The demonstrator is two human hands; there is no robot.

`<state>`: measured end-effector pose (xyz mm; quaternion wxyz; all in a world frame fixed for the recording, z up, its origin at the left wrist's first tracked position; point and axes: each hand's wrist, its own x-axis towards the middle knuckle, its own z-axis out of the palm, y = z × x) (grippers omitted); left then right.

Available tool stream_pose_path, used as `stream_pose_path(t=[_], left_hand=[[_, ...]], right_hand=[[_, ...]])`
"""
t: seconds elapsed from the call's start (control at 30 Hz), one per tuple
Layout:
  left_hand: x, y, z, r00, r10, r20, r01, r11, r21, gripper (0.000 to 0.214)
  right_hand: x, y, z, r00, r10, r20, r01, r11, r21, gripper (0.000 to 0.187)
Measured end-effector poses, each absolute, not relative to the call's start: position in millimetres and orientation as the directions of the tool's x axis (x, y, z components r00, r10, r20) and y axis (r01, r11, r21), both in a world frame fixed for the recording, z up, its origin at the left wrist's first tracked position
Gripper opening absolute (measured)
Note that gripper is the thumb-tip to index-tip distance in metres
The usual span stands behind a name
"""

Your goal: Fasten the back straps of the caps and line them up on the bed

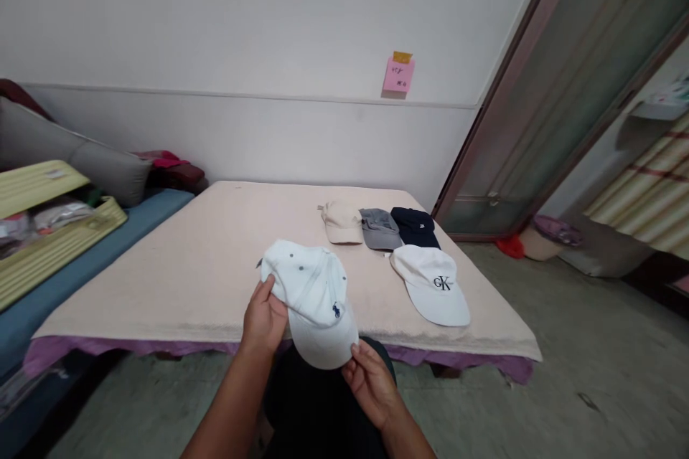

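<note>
A white baseball cap [308, 287] with a small dark horse-rider emblem is held up over the front edge of the table. My left hand [265, 314] grips its crown on the left side, thumb on the outside. The brim's right edge is pinched by my right hand [371, 376]. To the right lies another white cap [430, 283] with "CK"-like dark lettering. Behind it sit a beige cap [342, 222], a grey cap [380, 228] and a navy cap [415, 228] in a row.
A cream cloth covers the low table [215, 287], with purple fabric [457, 358] hanging below. A blue bench at left carries a yellow-green case [64, 258] and a grey cushion [80, 147]. A pink note [399, 75] is taped to the wall. A sliding door [511, 100] stands right.
</note>
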<state>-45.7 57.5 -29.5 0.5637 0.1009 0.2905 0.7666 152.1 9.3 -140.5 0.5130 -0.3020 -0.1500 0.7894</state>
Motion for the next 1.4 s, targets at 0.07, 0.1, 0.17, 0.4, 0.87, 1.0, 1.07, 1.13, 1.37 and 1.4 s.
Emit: stream_pose_path(t=[0.07,0.1,0.17,0.4,0.87,1.0,1.07,1.13,1.37,1.4], left_hand=[[-36.7,46.9,-16.4,-0.395,0.911,-0.119,-0.734,-0.235,0.637,0.027],[-31.9,40.4,-11.2,-0.404,0.911,-0.082,-0.674,-0.236,0.7,0.027],[-23.2,26.7,-4.3,-0.384,0.923,-0.008,-0.521,-0.21,0.827,0.028],[-10.4,-9.7,-15.8,-0.195,0.974,0.113,0.066,-0.102,0.993,0.022],[2.9,-45.0,-30.7,0.051,0.999,0.002,0.147,-0.009,0.989,0.025],[-1.8,-44.4,-38.5,0.012,1.0,-0.022,0.081,0.021,0.997,0.023],[-2.7,-44.8,-38.9,0.001,0.999,-0.039,0.077,0.039,0.996,0.024],[-2.9,-45.5,-36.6,-0.003,0.998,-0.055,0.097,0.055,0.994,0.026],[-4.9,-51.0,-25.7,0.05,0.999,0.013,0.194,-0.023,0.981,0.032],[-6.1,-51.8,-25.4,0.08,0.997,0.017,0.203,-0.033,0.979,0.033]], right_hand=[[145.1,13.0,-140.0,-0.255,0.901,-0.351,-0.682,-0.425,-0.595,0.024],[142.0,13.9,-139.3,-0.238,0.9,-0.365,-0.662,-0.425,-0.618,0.028],[137.7,13.8,-137.3,-0.205,0.899,-0.388,-0.625,-0.425,-0.655,0.038],[152.1,9.0,-111.0,0.025,0.953,-0.301,-0.527,-0.243,-0.814,0.029],[153.8,-21.0,-43.6,0.132,0.99,0.044,-0.316,0.084,-0.945,0.011],[154.7,-24.8,-48.5,0.111,0.99,0.089,-0.231,0.113,-0.966,0.009],[156.3,-27.6,-46.9,0.107,0.978,0.179,-0.111,0.19,-0.975,0.008],[157.2,-31.4,-41.5,0.059,0.95,0.306,0.056,0.303,-0.951,0.009],[153.0,-41.9,-24.7,-0.273,0.812,0.515,0.306,0.581,-0.754,0.033],[152.8,-41.9,-25.4,-0.283,0.806,0.519,0.328,0.59,-0.738,0.034]])
